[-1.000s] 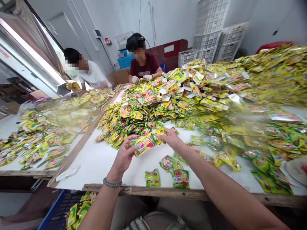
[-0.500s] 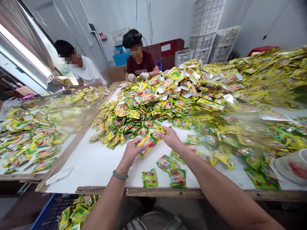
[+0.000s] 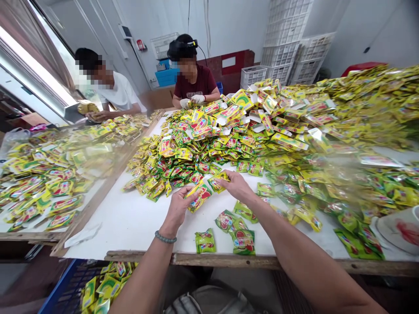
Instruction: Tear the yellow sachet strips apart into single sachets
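Observation:
Between the fingers of my left hand (image 3: pixel 176 207) is a small yellow and green carton (image 3: pixel 200 197) with a red fruit print. A white flap shows at its upper right end. My right hand (image 3: pixel 239 186) pinches a small yellow and green packet (image 3: pixel 216 183) close beside that end. I cannot tell whether the packet touches the carton. Below my hands, loose green packets (image 3: pixel 244 240) lie on the white tabletop (image 3: pixel 131 229). Just beyond them rises a large heap of packets (image 3: pixel 183 168), with cartons (image 3: pixel 231 114) on top.
A wooden strip (image 3: pixel 113 185) divides off more cartons (image 3: pixel 62 187) at left. A white cup (image 3: pixel 397 229) stands at right. Below the wooden edge (image 3: pixel 229 260) is a blue crate (image 3: pixel 60 288) holding cartons. Two people (image 3: pixel 114 93) sit across; white crates (image 3: pixel 281 48) are stacked behind.
The carton in my left hand has tilted slightly and its white flap shows more beside the packet. At far left, the co-worker's hands have come down. The view has shifted a little.

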`<state>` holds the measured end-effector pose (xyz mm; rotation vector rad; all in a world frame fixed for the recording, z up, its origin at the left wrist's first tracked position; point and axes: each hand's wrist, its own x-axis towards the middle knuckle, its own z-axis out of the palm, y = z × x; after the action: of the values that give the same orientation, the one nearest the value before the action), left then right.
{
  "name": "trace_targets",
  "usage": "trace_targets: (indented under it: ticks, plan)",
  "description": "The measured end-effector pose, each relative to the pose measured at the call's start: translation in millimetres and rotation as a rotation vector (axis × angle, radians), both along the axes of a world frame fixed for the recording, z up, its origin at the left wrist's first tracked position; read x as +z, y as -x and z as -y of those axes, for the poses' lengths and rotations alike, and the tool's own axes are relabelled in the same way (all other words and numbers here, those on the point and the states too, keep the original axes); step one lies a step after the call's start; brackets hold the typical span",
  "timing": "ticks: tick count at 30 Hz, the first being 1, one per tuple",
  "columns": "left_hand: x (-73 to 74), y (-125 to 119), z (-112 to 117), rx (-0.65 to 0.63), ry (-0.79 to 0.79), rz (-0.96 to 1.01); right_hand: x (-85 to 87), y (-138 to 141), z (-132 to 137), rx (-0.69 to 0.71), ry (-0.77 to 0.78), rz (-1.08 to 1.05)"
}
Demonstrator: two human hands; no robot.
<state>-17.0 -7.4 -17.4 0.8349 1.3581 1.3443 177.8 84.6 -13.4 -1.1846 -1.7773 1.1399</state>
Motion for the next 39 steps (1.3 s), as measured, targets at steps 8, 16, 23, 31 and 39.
trace_targets:
  ticks: [8, 16, 23, 31, 39]
  plan:
    - [2.1, -2.4, -4.6, -0.021, -0.015, 0.0, 5.0, 6.2, 3.4, -0.076, 0.027, -0.189]
    - [-1.6, -5.7, -2.8, -0.073, -0.009, 0.009, 13.5, 6.6, 10.8, 0.033, -0.149, 0.093]
    - [-2.4, -8.2, -5.8, -0.249, 0.065, 0.013, 9.4, 9.5, 8.2, -0.152, -0.119, 0.036]
    - [3.4, -13.6, -4.9, -0.188, 0.133, 0.12, 7.7, 16.8, 16.5, -0.054, -0.185, -0.03]
    - [2.1, -7.0, -6.9, -0.175, 0.102, 0.163, 7.8, 14.3, 16.3, -0.008, -0.256, 0.029]
